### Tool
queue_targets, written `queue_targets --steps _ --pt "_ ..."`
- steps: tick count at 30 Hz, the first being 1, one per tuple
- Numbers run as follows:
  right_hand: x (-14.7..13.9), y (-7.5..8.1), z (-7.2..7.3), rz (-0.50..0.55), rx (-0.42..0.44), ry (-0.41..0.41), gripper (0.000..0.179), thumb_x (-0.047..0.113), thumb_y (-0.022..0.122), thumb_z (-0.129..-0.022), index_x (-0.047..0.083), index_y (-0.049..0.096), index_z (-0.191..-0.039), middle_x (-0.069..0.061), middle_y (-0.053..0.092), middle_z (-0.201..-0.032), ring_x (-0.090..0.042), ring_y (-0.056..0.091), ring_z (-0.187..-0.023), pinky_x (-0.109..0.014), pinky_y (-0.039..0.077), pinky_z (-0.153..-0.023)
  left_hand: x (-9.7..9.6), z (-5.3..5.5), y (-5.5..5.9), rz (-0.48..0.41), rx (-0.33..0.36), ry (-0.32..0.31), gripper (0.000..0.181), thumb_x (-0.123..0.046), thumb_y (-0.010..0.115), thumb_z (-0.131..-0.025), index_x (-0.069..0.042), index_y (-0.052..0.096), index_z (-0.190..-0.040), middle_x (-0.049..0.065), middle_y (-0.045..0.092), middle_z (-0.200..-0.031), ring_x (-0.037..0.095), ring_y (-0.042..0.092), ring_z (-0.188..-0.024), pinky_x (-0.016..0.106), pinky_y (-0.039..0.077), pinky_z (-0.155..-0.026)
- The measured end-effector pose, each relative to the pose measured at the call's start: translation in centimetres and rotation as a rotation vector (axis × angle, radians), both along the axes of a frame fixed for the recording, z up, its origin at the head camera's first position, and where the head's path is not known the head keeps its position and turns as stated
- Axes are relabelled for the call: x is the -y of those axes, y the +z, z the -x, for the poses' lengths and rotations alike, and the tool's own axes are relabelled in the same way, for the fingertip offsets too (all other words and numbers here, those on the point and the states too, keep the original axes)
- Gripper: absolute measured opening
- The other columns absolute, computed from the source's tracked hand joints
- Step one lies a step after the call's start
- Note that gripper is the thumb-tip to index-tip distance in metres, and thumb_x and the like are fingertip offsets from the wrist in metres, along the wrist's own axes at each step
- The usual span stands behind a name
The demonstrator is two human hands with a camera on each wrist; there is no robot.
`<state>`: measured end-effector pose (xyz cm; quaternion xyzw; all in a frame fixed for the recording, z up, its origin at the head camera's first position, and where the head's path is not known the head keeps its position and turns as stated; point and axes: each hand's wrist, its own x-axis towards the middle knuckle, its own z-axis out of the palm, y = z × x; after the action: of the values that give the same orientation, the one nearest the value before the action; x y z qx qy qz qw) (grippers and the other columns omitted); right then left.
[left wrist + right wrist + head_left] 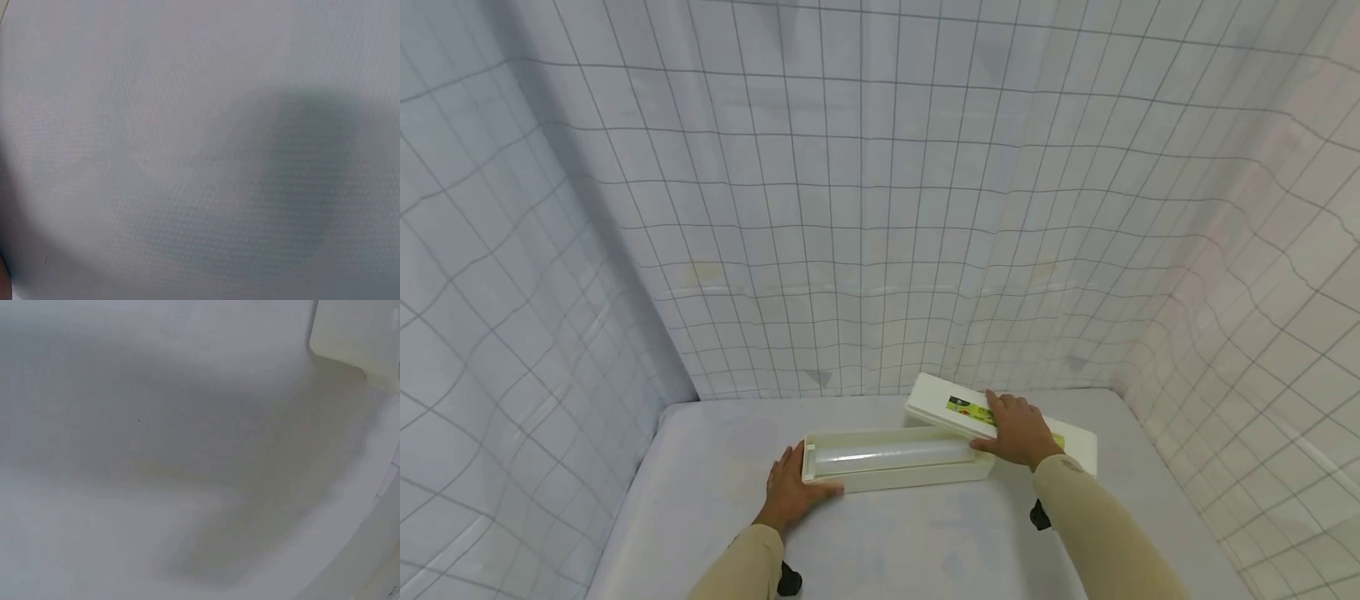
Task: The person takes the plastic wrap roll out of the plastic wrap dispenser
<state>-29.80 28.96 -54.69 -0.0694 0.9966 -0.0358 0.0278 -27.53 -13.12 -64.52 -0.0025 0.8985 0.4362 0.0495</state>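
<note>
R hand [1018, 429] across lid [942, 402], L hand [793, 490] prob. round box [898, 480] end

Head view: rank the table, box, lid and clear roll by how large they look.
1. Table
2. Box and lid: too alike to rank, the right hand covering part of the lid
3. Clear roll

Appears to be a curtained booth [490, 292]; cannot be classed further. Screened left, upper centre and right of frame by grid-patterned sheeting [877, 208]; fitted with a white-topped table [910, 542], lower centre.
</note>
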Motion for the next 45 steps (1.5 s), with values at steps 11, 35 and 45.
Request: queue_targets --steps 11,35,45 --pt "-2.3 0.1 -0.9 -0.012 -0.022 -0.023 0.11 0.07 0.073 -0.08 0.002 0.035 -0.157 -0.021 0.055 -0.144 -0.043 0.054 -0.128 -0.064 0.046 -0.107 0.1 -0.1 0.0 0.017 -0.011 0.004 0.118 -0.047 0.094 -0.065 -0.004 0.033 -0.156 0.026 0.041 -0.158 0.045 0.02 -0.155 0.062 0.008 -0.128" --pt "-8.8 -1.8 -4.6 -0.003 -0.117 -0.151 0.107 0.066 0.076 -0.08 -0.007 0.039 -0.15 -0.034 0.058 -0.13 -0.054 0.057 -0.114 -0.07 0.05 -0.089 -0.2 0.0 0.0 0.028 -0.012 -0.003 0.119 -0.048 0.093 -0.065 -0.003 0.031 -0.156 0.027 0.04 -0.158 0.045 0.02 -0.155 0.06 0.007 -0.129" --pt "-11.5 -2.7 -6.6 0.019 -0.093 -0.206 0.109 0.067 0.075 -0.08 -0.009 0.038 -0.149 -0.037 0.055 -0.132 -0.057 0.054 -0.115 -0.073 0.047 -0.09 -0.2 0.1 0.2 0.024 -0.023 -0.004 0.118 -0.047 0.094 -0.065 -0.002 0.033 -0.156 0.027 0.042 -0.157 0.045 0.021 -0.154 0.06 0.008 -0.128"
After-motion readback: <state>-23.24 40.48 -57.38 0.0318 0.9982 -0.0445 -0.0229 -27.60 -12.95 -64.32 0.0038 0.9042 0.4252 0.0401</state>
